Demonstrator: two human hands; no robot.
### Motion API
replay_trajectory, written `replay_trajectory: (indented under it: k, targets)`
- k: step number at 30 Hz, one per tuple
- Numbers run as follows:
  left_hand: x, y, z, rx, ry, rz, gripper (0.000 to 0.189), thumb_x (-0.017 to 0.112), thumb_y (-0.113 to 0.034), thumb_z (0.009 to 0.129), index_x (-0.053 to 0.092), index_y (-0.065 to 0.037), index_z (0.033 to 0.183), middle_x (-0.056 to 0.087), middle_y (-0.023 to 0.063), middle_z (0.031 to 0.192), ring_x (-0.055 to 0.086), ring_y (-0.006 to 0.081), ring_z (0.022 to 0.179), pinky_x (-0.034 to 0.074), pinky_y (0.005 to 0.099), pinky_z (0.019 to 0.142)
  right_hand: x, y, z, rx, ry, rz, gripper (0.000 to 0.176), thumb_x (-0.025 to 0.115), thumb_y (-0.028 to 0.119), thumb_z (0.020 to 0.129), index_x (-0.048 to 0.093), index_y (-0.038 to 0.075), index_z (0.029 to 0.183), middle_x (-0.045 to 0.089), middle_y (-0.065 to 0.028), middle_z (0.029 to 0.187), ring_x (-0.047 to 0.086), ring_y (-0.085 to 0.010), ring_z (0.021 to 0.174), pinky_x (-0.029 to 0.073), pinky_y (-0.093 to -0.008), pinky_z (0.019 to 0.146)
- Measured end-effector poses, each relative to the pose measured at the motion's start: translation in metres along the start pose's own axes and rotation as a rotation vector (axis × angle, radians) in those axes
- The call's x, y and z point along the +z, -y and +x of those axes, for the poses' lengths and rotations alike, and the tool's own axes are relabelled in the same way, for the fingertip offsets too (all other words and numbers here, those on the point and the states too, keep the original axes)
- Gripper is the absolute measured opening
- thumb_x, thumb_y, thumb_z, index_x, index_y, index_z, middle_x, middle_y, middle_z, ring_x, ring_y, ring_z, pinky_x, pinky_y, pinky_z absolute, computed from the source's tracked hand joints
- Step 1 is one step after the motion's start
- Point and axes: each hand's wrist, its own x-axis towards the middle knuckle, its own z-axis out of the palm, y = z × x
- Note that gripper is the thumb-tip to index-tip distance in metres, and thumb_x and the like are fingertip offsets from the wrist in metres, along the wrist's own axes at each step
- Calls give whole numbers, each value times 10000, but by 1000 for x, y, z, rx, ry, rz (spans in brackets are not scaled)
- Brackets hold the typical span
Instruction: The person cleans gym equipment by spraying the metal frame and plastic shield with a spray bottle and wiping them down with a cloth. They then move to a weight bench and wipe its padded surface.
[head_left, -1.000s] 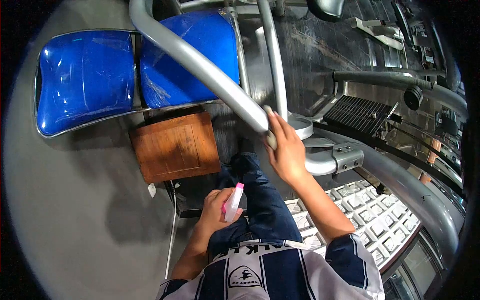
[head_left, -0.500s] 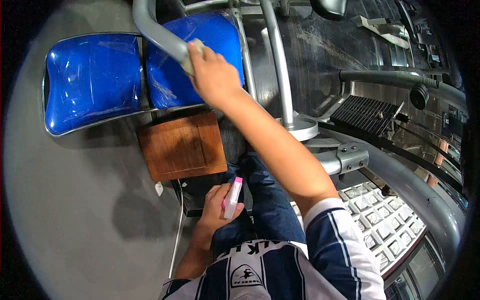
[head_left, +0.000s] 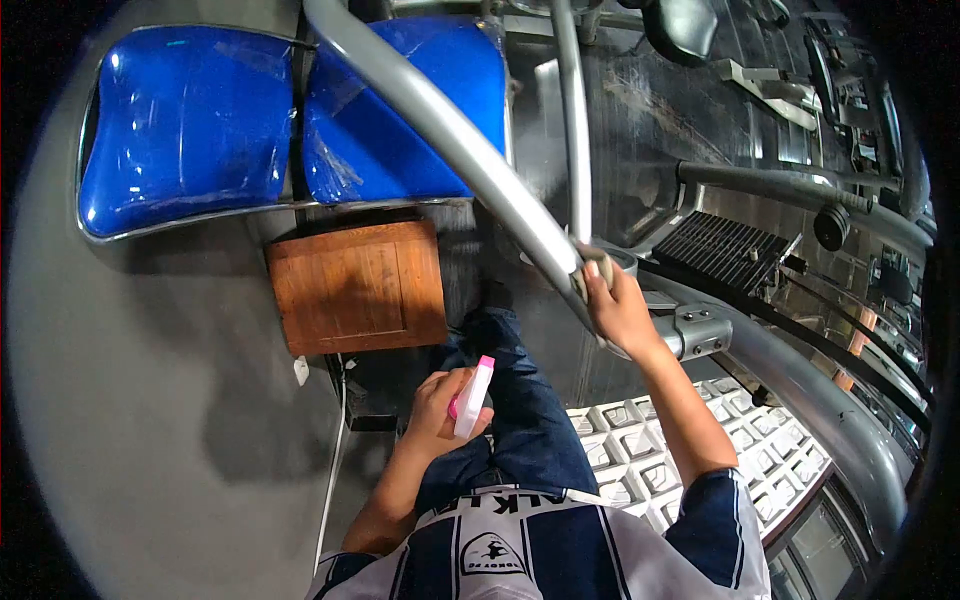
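Note:
A greenish-grey cloth (head_left: pixel 594 268) is wrapped against the lower part of a grey metal tube (head_left: pixel 450 130), and my right hand (head_left: pixel 620 308) is closed on it. The tube slants from the top centre down to that hand. Low in the middle, in front of my jeans, my left hand (head_left: pixel 440 410) grips a white spray bottle (head_left: pixel 471 402) with a pink top. The palm side of the left hand is partly hidden behind the bottle.
Two blue seats (head_left: pixel 190 120) wrapped in plastic stand at the upper left. Below them is a brown wooden stool (head_left: pixel 355 285). Metal machine frames (head_left: pixel 800 370) and a black ribbed pedal (head_left: pixel 722 250) are on the right. White patterned tiles (head_left: pixel 640 445) show at the lower right.
My right hand has moved down and right along the tube with the cloth. The view has shifted slightly. My left hand still holds the bottle in nearly the same place.

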Motion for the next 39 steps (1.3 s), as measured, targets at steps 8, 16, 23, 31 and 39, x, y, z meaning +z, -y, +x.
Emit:
replay_trajectory:
  k: [8, 16, 23, 31, 39]
  targets:
    - [4, 7, -19, -8, -2, -54, 438, 728, -167, 754, 602, -21, 1147, 605, 33, 745, 600, 213, 711, 497, 351, 687, 98, 140, 145, -1111, -501, -975, 416, 585, 309, 898, 615, 108, 1261, 538, -77, 1416, 349, -269, 1416, 209, -540, 1165]
    - [-15, -7, -39, 33, -86, -76, 415, 727, -187, 760, 605, -17, 1118, 623, 31, 756, 613, 214, 693, 504, 336, 668, 87, 98, 106, -1091, 143, -1810, 284, 605, 273, 782, 778, 106, 933, 705, -111, 1139, 514, -306, 1292, 183, -504, 1206]
    - [-29, 21, -64, -44, -184, -95, 411, 747, -201, 781, 613, -39, 1134, 618, 43, 713, 629, 209, 645, 517, 341, 636, 31, 6, -48, -545, 909, -1399, 240, 609, 370, 859, 726, 160, 862, 706, -128, 748, 705, -292, 761, 513, -499, 820]
    - [-83, 25, -19, -188, -219, -5, 566, 837, -291, 718, 587, -17, 1147, 673, 191, 946, 662, 385, 855, 531, 449, 748, -16, 68, -15, -800, -145, -478, 386, 666, 336, 861, 640, 101, 1166, 693, -139, 1019, 668, -332, 914, 511, -433, 769]
    - [-106, 20, 51, 37, -256, 11, 433, 743, -219, 845, 583, -32, 1200, 561, -15, 680, 544, 81, 605, 473, 269, 584, 71, 128, 112, -781, -372, -713, 585, 616, 281, 913, 402, 188, 1449, 328, -148, 1543, 460, -411, 1305, 417, -562, 1037]
